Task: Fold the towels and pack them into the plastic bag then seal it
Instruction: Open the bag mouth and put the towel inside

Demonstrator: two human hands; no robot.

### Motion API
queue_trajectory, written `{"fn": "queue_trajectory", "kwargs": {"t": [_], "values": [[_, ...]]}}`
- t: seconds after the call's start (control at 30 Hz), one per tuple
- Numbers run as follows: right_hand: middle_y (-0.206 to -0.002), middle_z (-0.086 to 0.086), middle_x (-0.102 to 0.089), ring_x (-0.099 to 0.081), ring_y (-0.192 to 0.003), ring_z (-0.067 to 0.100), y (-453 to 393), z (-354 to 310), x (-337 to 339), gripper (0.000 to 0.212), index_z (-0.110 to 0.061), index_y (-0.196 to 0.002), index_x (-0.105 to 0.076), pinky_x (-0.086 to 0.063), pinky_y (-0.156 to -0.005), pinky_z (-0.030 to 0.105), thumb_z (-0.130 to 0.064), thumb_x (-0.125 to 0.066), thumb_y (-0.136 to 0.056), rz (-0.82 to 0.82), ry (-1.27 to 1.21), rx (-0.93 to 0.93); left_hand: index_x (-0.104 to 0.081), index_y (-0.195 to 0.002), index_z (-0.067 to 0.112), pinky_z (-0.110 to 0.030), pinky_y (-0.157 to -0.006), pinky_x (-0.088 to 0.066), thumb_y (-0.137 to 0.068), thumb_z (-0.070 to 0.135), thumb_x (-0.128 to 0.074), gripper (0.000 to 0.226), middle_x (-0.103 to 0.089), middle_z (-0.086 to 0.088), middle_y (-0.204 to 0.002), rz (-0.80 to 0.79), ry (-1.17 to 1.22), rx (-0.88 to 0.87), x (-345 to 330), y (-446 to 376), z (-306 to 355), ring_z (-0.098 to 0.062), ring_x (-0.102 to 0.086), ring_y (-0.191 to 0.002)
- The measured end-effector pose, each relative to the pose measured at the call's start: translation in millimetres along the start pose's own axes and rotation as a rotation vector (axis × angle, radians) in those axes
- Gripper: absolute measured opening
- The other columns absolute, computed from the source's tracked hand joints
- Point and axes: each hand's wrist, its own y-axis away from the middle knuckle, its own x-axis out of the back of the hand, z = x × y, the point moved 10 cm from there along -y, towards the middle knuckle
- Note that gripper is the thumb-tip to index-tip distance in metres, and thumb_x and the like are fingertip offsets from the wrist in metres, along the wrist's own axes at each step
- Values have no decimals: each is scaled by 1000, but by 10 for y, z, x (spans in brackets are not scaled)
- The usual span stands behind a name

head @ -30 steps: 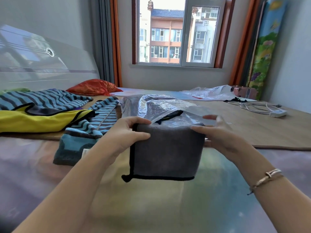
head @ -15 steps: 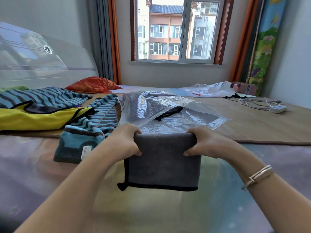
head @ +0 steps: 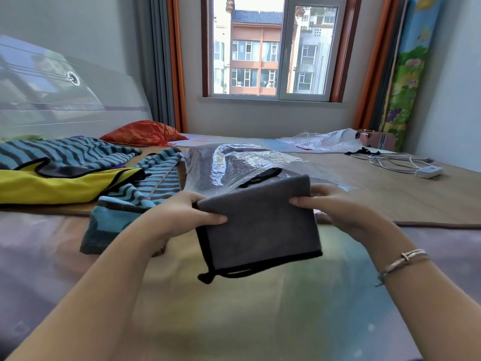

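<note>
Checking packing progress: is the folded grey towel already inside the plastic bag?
No: both the left hand and right hand hold the grey towel up in front of the plastic bag.

We see a dark grey folded cloth towel (head: 260,222) edged in black piping. At ten o'clock from it lies a blue-and-black striped towel (head: 135,201), and farther that way a bright yellow cloth with black trim (head: 52,186) under another blue-and-black striped cloth (head: 67,155). At twelve o'clock sits a clear, glossy plastic bag (head: 234,162). Beyond, at eleven o'clock, we note an orange-red crumpled fabric bundle (head: 141,132). The bed sheet (head: 260,321) shows pale pastel washes of green, yellow and lilac.
</note>
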Motion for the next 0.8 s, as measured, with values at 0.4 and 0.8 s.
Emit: {"fn": "queue_trajectory", "kwargs": {"t": [0.4, 0.8], "values": [[-98, 6, -62, -60, -94, 22, -308, 110, 143, 61, -22, -127, -40, -51, -80, 35, -9, -67, -74, 278, 401, 78, -70, -108, 15, -26, -86, -51, -86, 3, -67, 25, -71, -5, -100, 122, 203, -171, -493, -356, 34, -16, -65, -95], [-115, 8, -56, -57, -105, 32, -336, -274, -452, 30, -22, -110, -52, -39, -76, 34, -16, -59, -82, 351, 1168, 253, -72, -88, 32, -45, -91, -51, -79, 10, -67, 24, -73, 4, -86, 132, 130, -331, -605, -555, 137, -15, -66, -88]]}}
